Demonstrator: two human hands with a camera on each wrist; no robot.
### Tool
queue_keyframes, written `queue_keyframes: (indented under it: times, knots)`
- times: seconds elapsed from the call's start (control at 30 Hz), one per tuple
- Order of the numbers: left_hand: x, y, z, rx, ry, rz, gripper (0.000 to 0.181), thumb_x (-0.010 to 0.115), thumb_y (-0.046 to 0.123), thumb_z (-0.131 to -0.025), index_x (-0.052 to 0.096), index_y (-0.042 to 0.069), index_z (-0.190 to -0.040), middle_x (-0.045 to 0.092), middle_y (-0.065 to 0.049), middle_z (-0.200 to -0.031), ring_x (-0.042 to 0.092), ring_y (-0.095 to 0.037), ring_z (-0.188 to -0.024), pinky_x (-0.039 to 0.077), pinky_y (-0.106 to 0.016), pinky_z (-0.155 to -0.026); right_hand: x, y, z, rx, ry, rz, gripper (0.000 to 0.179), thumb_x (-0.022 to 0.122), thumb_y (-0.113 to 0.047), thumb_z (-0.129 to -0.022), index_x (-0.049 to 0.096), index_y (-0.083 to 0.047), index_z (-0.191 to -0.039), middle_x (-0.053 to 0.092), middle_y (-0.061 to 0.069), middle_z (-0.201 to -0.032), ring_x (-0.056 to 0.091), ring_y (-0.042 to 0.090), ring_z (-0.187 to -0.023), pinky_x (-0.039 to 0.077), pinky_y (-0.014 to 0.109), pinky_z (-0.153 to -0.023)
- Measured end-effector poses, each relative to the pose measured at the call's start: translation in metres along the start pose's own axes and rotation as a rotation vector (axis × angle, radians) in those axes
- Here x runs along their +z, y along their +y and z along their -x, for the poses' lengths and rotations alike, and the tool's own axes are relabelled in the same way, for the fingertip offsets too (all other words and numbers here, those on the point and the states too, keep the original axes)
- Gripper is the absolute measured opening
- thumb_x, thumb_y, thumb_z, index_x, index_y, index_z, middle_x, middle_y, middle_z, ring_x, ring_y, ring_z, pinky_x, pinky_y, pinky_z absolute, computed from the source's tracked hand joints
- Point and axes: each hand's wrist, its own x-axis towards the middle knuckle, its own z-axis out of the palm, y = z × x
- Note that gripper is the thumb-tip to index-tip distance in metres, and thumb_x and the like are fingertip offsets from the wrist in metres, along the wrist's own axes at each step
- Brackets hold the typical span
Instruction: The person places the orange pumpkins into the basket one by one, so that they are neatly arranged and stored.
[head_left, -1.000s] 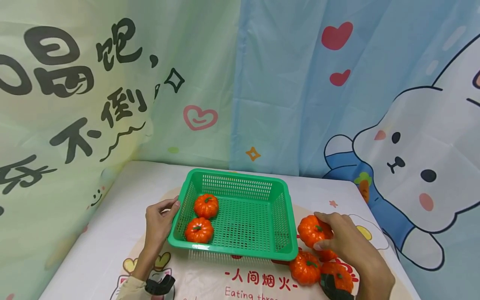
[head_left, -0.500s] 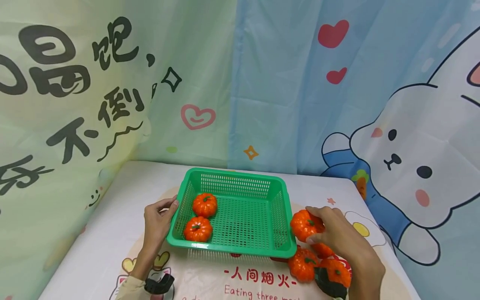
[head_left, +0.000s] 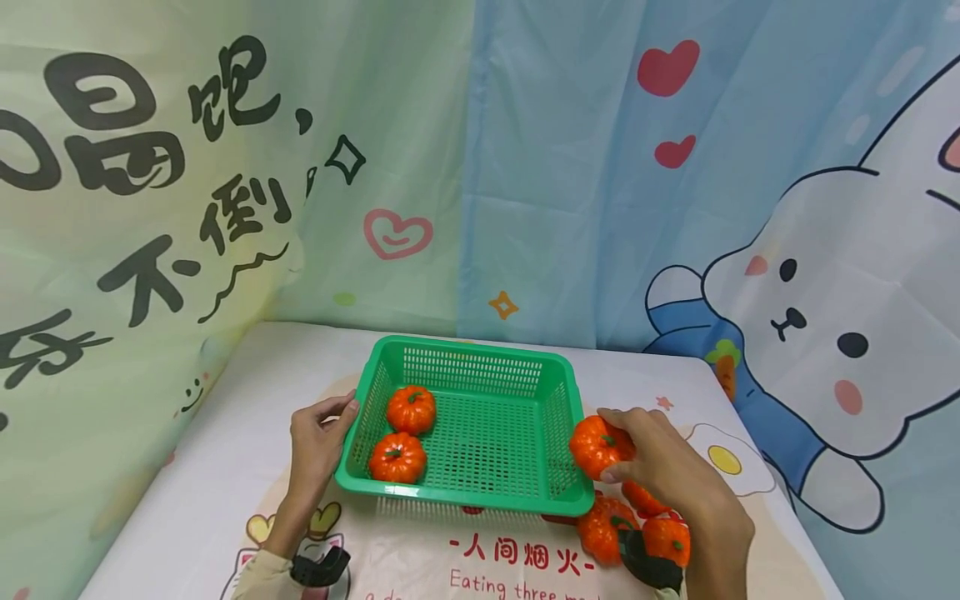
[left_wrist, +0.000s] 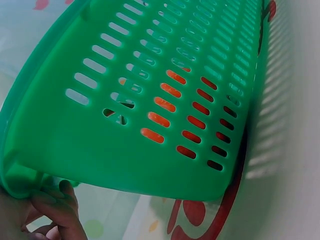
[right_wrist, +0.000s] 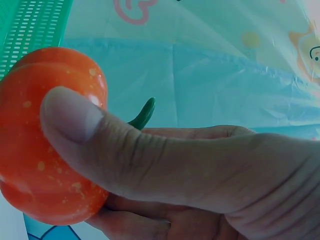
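A toy orange pumpkin (head_left: 597,447) with a green stem is gripped by my right hand (head_left: 667,458) beside the basket's right rim. In the right wrist view the thumb (right_wrist: 75,117) presses one side of that pumpkin (right_wrist: 55,165), fingers behind it. My left hand (head_left: 318,442) holds the left rim of the green plastic basket (head_left: 465,499); its curled fingers (left_wrist: 57,207) show at the rim's corner in the left wrist view. Inside the basket's left side sit two pumpkins, a rear pumpkin (head_left: 411,409) and a front pumpkin (head_left: 397,457).
Below the right hand, several more pumpkins lie on the table, among them a near pumpkin (head_left: 604,531), a right pumpkin (head_left: 667,540) and a partly hidden pumpkin (head_left: 643,499). A printed cloth (head_left: 420,550) covers the table. Behind it hangs a printed curtain (head_left: 540,208).
My right hand has carried its pumpkin left and slightly up, from above the other pumpkins to the basket's right rim. The left hand and the basket have stayed in place.
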Motion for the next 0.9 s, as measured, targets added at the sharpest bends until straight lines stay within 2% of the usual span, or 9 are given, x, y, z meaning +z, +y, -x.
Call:
queue_keyframes:
  times: [0.43, 0.7, 0.9]
  knots:
    - [0.000, 0.003, 0.001, 0.001, 0.007, -0.021, 0.026, 0.072, 0.006, -0.105, 0.078, -0.008, -0.125, 0.078, -0.033, -0.113, 0.073, -0.002, -0.068, 0.059, -0.014, -0.064, 0.008, -0.014, -0.003, -0.014, -0.008, -0.008, 0.077, 0.094, -0.017, -0.085, 0.061, -0.002, -0.153, 0.069, 0.013, -0.133, 0.056, 0.032, -0.124, 0.056, 0.061, -0.108]
    - [0.001, 0.004, 0.001, -0.008, 0.007, -0.002, 0.024, 0.072, 0.005, -0.104, 0.078, -0.008, -0.124, 0.078, -0.033, -0.112, 0.072, -0.003, -0.066, 0.060, -0.015, -0.063, 0.012, -0.019, -0.005, -0.017, -0.021, -0.018, 0.076, 0.094, -0.018, -0.085, 0.062, -0.005, -0.153, 0.068, 0.011, -0.132, 0.056, 0.031, -0.126, 0.060, 0.056, -0.103]
    - [0.000, 0.003, 0.002, -0.010, 0.010, 0.007, 0.025, 0.072, 0.006, -0.105, 0.079, -0.007, -0.124, 0.078, -0.033, -0.111, 0.072, -0.003, -0.066, 0.060, -0.015, -0.063, 0.018, -0.023, -0.009, -0.073, -0.004, -0.030, 0.073, 0.094, -0.016, -0.084, 0.064, -0.003, -0.150, 0.070, 0.009, -0.129, 0.055, 0.029, -0.121, 0.058, 0.056, -0.105]
